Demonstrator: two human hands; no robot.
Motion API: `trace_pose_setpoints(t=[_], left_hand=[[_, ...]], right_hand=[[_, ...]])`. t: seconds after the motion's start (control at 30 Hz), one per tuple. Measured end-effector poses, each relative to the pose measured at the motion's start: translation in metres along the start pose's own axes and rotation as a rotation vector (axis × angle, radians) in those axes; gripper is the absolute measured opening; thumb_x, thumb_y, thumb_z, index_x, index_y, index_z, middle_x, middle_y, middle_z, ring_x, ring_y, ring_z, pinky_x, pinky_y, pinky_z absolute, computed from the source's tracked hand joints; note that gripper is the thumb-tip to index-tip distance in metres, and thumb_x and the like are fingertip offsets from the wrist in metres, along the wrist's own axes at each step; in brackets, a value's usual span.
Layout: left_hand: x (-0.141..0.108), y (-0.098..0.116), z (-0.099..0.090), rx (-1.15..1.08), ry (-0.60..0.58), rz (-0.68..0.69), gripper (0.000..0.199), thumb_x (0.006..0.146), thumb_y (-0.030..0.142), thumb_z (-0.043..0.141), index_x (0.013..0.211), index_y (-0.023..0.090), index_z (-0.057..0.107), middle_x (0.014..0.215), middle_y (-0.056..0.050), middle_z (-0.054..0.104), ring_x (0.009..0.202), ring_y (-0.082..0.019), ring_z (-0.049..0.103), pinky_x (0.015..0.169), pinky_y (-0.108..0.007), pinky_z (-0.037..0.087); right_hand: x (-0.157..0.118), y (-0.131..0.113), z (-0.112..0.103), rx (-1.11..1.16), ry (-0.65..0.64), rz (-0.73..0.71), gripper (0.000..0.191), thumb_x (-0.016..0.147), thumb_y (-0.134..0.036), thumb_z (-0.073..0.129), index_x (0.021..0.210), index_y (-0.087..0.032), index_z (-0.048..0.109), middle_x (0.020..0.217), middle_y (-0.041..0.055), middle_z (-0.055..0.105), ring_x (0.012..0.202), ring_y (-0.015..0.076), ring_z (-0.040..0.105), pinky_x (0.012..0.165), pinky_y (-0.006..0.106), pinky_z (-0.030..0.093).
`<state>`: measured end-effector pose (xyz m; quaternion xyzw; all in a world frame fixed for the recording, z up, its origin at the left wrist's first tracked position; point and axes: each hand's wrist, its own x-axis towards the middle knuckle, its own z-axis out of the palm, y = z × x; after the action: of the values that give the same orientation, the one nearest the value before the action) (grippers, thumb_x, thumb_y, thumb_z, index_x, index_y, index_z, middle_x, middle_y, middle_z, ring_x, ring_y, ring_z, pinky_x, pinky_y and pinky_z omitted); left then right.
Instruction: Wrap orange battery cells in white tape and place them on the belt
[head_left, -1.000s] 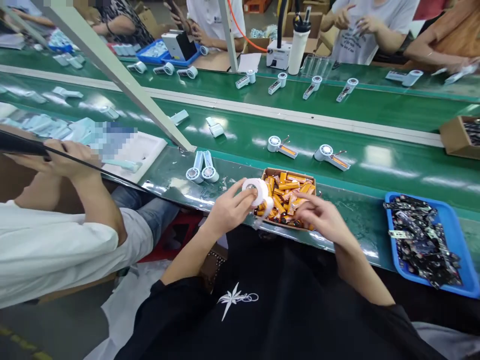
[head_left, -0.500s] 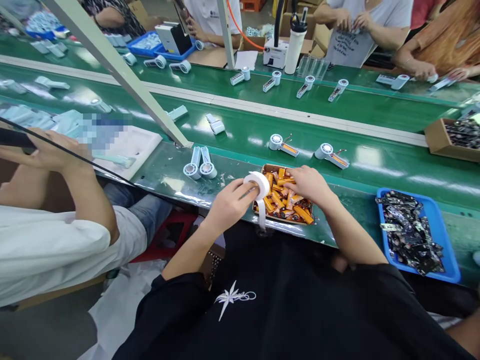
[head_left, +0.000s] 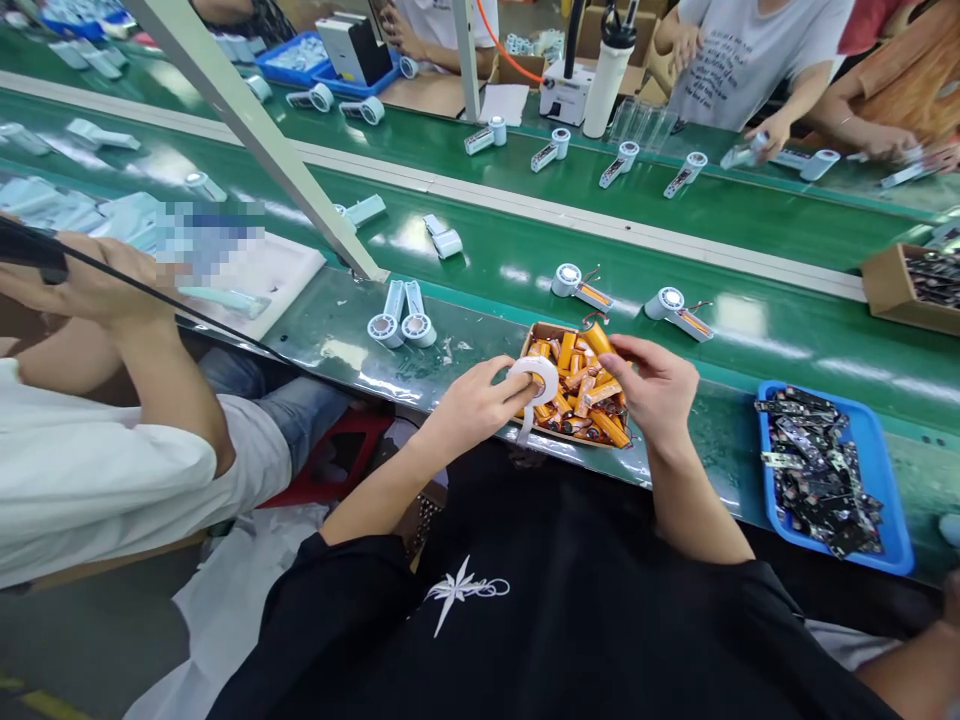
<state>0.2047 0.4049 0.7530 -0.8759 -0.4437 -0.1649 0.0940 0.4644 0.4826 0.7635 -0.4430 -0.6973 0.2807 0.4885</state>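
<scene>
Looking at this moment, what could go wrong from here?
The loose end of the white tape roll in the left grip dangles by the brown cardboard box and might stick to it. The right grip pinches an orange wrapped cylinder near one end, which could slip onto the heaped orange cylinders.

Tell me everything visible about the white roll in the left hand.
The white roll is a smooth-looking, ring-shaped coil, probably tape, its flat face turned towards the camera. A loose white strip hangs from it. The left hand grips it at its central hole; in view it partly hides orange cylinders.
</scene>
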Motion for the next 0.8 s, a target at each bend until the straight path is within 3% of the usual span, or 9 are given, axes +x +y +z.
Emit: trace_pose_setpoints(t=[0.2,0.3,0.37,0.5,0.53,0.6,0.7,0.8], left_hand=[[0.009,0.002,-0.007,-0.008,-0.042,0.042,0.019,0.105,0.021,0.056,0.110,0.019,0.074,0.104,-0.011,0.070,0.116,-0.026,0.069,0.095,-0.038,0.063],[0.018,0.007,-0.012,0.021,-0.032,0.083,0.022,0.105,0.017,0.053,0.112,0.016,0.074,0.105,-0.012,0.071,0.129,-0.029,0.067,0.104,-0.039,0.061],[0.025,0.013,-0.013,0.025,0.000,0.108,0.028,0.104,0.012,0.051,0.122,0.014,0.072,0.109,-0.013,0.072,0.141,-0.034,0.059,0.112,-0.045,0.057],[0.038,0.039,-0.002,0.004,0.127,-0.057,0.035,0.104,0.013,0.049,0.134,0.015,0.068,0.109,-0.015,0.076,0.147,-0.038,0.053,0.108,-0.049,0.060],[0.039,0.047,0.003,0.005,0.157,-0.114,0.036,0.104,0.015,0.050,0.135,0.016,0.068,0.108,-0.016,0.077,0.147,-0.039,0.053,0.104,-0.048,0.063],[0.034,0.062,0.010,-0.006,0.181,-0.134,0.034,0.104,0.018,0.053,0.134,0.019,0.070,0.106,-0.016,0.079,0.143,-0.038,0.057,0.096,-0.044,0.066],[0.011,0.060,0.018,-0.081,0.139,-0.043,0.029,0.103,0.021,0.057,0.128,0.023,0.073,0.105,-0.011,0.080,0.142,-0.033,0.059,0.097,-0.039,0.065],[-0.021,0.013,0.031,-0.120,0.026,-0.233,0.024,0.101,0.020,0.060,0.118,0.022,0.077,0.112,-0.010,0.081,0.146,-0.032,0.056,0.108,-0.043,0.060]], right_hand=[[-0.005,0.006,-0.001,0.088,-0.485,0.091,0.038,0.086,-0.053,0.082,0.113,-0.025,0.082,0.110,0.0065,0.081,0.101,0.0277,0.075,0.096,0.044,0.061],[0.005,0.010,-0.009,0.170,-0.594,0.212,0.041,0.082,-0.053,0.085,0.108,-0.022,0.081,0.105,0.0062,0.080,0.097,0.0279,0.076,0.092,0.043,0.062],[0.007,0.009,-0.005,0.289,-0.474,0.286,0.048,0.076,-0.054,0.090,0.109,-0.022,0.079,0.105,0.0061,0.079,0.097,0.0276,0.076,0.091,0.043,0.063],[-0.005,0.002,0.030,0.561,0.084,0.357,0.058,0.078,-0.061,0.085,0.122,-0.028,0.067,0.121,0.0072,0.074,0.108,0.0249,0.073,0.095,0.042,0.064],[-0.008,0.003,0.037,0.586,0.160,0.363,0.057,0.080,-0.061,0.083,0.123,-0.029,0.065,0.123,0.0078,0.073,0.109,0.0244,0.073,0.096,0.042,0.064],[-0.005,0.011,0.036,0.600,0.186,0.354,0.052,0.081,-0.056,0.084,0.120,-0.028,0.065,0.121,0.0083,0.073,0.105,0.0240,0.074,0.094,0.042,0.064],[0.017,0.037,-0.009,0.630,0.250,0.233,0.038,0.079,-0.040,0.087,0.111,-0.027,0.070,0.112,0.0043,0.075,0.097,0.0205,0.075,0.090,0.038,0.065],[0.035,0.065,-0.074,0.641,0.498,0.023,0.021,0.082,-0.029,0.084,0.101,-0.032,0.074,0.101,-0.0010,0.074,0.092,0.0148,0.075,0.085,0.029,0.063]])
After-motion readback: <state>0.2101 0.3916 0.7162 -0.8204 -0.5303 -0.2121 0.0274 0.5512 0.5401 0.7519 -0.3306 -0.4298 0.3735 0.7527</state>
